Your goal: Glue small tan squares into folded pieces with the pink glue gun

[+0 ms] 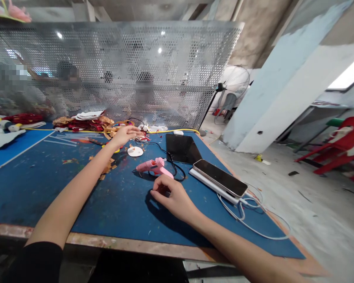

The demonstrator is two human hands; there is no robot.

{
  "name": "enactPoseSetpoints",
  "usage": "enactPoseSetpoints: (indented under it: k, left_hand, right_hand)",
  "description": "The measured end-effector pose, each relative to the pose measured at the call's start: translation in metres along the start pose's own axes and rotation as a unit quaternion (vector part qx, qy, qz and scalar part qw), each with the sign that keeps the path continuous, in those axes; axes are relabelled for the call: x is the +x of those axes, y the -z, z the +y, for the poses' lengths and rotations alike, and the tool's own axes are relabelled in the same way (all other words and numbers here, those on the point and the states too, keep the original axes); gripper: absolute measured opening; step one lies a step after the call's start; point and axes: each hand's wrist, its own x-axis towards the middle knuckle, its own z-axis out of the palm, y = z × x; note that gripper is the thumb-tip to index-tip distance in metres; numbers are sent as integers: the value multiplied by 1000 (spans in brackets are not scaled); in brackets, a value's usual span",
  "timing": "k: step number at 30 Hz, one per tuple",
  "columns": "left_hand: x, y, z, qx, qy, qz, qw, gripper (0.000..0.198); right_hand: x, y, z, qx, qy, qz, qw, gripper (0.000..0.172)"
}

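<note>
Head view: left hand (124, 135) stretched to the far side of the counter (118, 214), its grip released, fingers extended and slightly bent, nothing visible in it; contact with the scraps (144, 136) by the fingertips can't be told. Right hand (175, 198) low over the near part, grip loosely curled, a gap between thumb and fingers, nothing seen held. Pink glue gun (155, 166) lies on its side just beyond the right hand, nozzle to the left, handle end partly behind the knuckles; touch there unclear. White disc (135, 151) between the glue gun and the left hand. Counter top blue, stained, wooden edge in front. To the right: black tablet (183, 148), phone (221, 177) resting on a white block (206, 182), pale cable (259, 231) looping near the edge. Far left: heaped cloth (85, 122) in red and brown, grey strips (61, 142) before it. Room: perforated metal screen (171, 59) behind the counter, people blurred beyond; standing fan (221, 87), pale pillar (271, 90), red chairs (342, 141) on a grey floor.
</note>
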Motion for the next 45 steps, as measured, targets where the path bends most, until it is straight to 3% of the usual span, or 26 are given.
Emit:
enactPoseSetpoints:
  k: [3,9,15,25,33,39,45]
  left_hand:
    - [-3,2,-1,-17,0,25,1000,32]
    - [1,0,-10,-19,-5,65,998,20]
    - [6,-7,-19,-79,31,104,991,33]
    - [2,-7,-27,-159,81,132,975,34]
    - [-9,-6,-17,-166,67,52,982,28]
    - [-18,4,-2,-177,95,-90,975,73]
    - [-20,20,9,-165,126,-171,963,83]
  right_hand:
    - [0,0,0,1,2,0,1000,8]
    - [-1,1,0,0,11,-1,1000,7]
    - [-2,2,0,-4,11,-5,1000,7]
    - [-2,2,0,-1,18,-5,1000,7]
    - [-2,2,1,-3,19,-8,1000,6]
    - [-2,3,-1,-9,20,-8,1000,6]
    - [-2,2,0,-7,21,-8,1000,6]
